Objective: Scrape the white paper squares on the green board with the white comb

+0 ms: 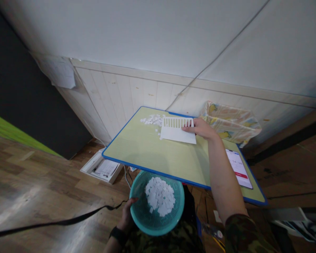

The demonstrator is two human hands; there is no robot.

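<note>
My right hand (201,128) reaches across a pale green table (147,151) and grips the right end of a white dustpan-like scraper (178,130) with a toothed far edge. A pile of small white paper pieces (152,120) lies just left of the scraper near the table's far edge. My left hand (126,215) holds the rim of a teal basket (147,218) below the table's near edge. The basket holds a heap of white paper pieces (160,195).
A tablet (238,167) lies on the table's right side. A patterned cloth bundle (230,122) sits at the far right against the panelled wall. A white tray with papers (102,167) lies on the wooden floor. A black strap (55,222) runs across the floor.
</note>
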